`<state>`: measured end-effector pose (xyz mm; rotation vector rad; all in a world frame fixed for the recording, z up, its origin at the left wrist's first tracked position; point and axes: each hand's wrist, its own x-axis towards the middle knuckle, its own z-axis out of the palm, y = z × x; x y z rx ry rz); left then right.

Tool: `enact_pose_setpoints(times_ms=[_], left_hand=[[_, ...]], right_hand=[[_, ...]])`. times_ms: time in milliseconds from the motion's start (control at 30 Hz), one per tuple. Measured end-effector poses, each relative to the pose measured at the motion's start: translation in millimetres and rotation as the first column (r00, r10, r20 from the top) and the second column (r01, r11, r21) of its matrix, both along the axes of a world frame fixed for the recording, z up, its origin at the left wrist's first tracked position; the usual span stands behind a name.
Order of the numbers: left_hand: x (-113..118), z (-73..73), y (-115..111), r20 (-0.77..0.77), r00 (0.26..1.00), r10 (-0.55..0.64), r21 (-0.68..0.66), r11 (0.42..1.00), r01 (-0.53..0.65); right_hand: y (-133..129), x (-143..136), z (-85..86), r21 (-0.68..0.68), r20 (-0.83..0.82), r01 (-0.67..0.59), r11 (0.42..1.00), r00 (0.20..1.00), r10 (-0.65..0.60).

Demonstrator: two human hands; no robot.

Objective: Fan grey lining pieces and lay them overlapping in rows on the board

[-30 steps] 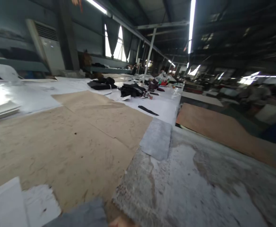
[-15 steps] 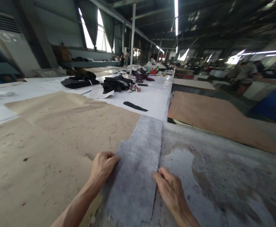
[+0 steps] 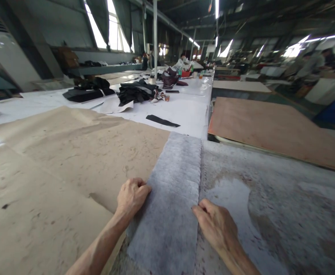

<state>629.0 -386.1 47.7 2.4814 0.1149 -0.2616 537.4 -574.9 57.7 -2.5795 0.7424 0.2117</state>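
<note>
A long strip of grey-white fibrous sheets (image 3: pixel 173 191), layered with staggered edges toward its far end, lies over the right edge of brown paper (image 3: pixel 78 152). My left hand (image 3: pixel 133 195) is closed on the strip's left edge, fingers curled under and partly hidden. On the opposite side my right hand (image 3: pixel 216 221) pinches the right edge between thumb and fingers. The near end of the strip lies between my forearms on a stained grey surface (image 3: pixel 276 183).
Beyond the paper, a white table (image 3: pixel 191 109) bears a thin black strip (image 3: pixel 162 121), a pile of black pieces (image 3: pixel 137 92) and dark red pieces (image 3: pixel 170 78). At right lies a brown board (image 3: pixel 264 126). People are far back.
The view has shifted slightly. The stepped left edge of the strip now looks straight, its upper layers lined up. Both hands still grip its edges.
</note>
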Motion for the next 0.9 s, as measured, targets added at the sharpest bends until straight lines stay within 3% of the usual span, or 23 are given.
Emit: enact_pose_setpoints(times_ms=[900], left_hand=[[-1.5, 1.7, -7.6, -0.014, 1.000, 0.013, 0.123, 0.992, -0.011]], right_hand=[[-4.5, 2.1, -2.1, -0.054, -0.095, -0.120, 0.991, 0.989, 0.115]])
